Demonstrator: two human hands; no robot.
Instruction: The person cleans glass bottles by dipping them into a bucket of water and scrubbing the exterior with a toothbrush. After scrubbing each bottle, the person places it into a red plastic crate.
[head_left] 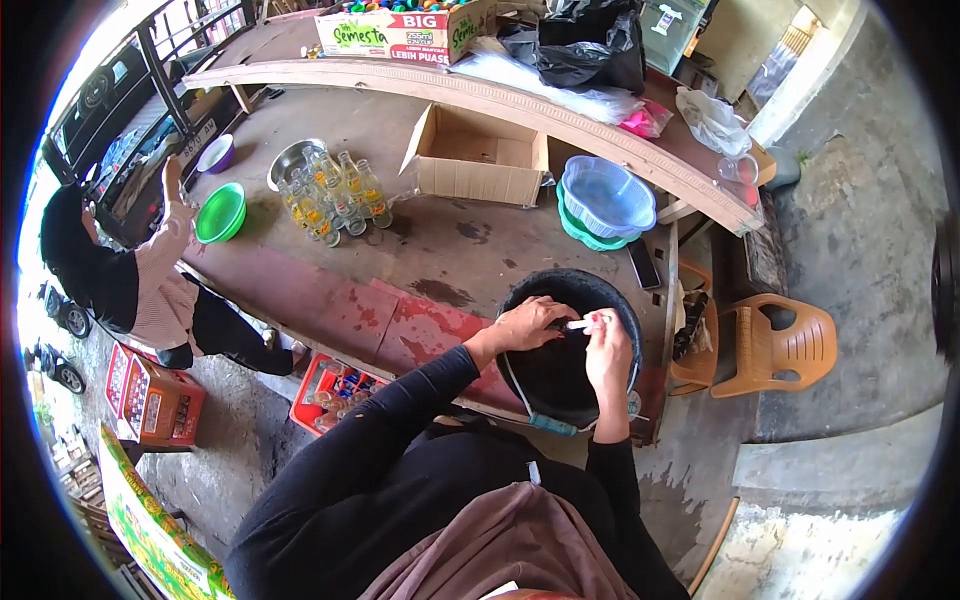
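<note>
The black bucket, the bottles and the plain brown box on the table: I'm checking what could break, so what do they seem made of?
Black bucket: likely plastic or rubber, dull finish; the dark rim looks thick. Bottles: seemingly glass, clear and glossy; see-through with bright highlights. Plain brown box: apparently cardboard, matte, with thin folded flaps.

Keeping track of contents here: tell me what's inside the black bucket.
Only a dark interior shows in the black bucket; I can't tell whether it holds liquid. The left hand and right hand, at its opening, cover part of the view.
</note>
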